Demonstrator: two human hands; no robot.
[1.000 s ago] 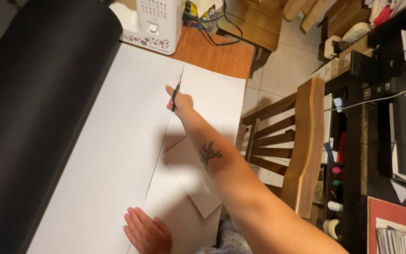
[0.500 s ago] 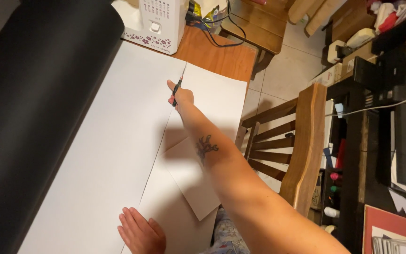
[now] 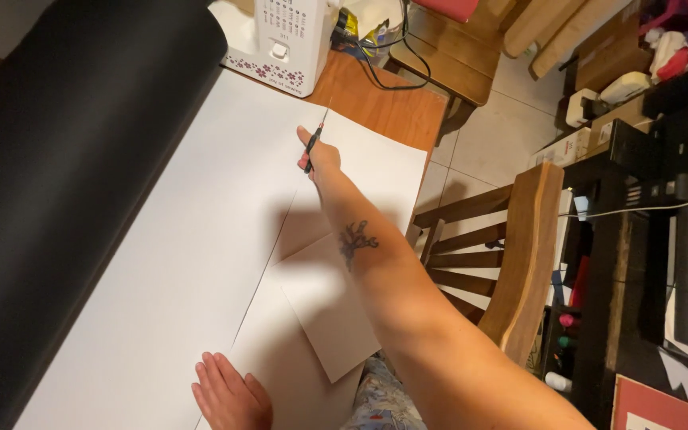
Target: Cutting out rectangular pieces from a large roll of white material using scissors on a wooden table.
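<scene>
My right hand (image 3: 318, 156) reaches far across the table and grips a thin black and red cutter or pen (image 3: 313, 146), its tip near the far edge of a large white sheet (image 3: 201, 231). A straight line or cut runs down the sheet from the tool toward me. My left hand (image 3: 228, 394) lies flat, fingers apart, pressing the sheet's near end. A smaller white piece (image 3: 332, 318) lies partly under my right forearm.
A big black roll (image 3: 65, 159) lies along the left of the sheet. A white sewing machine (image 3: 284, 40) stands at the far end on the wooden table (image 3: 384, 103), with cables beside it. A wooden chair (image 3: 511, 255) and cluttered dark shelves (image 3: 646, 239) stand to the right.
My right hand has pushed the tool farther away along the line toward the sheet's far edge. My left hand stays flat at the near end.
</scene>
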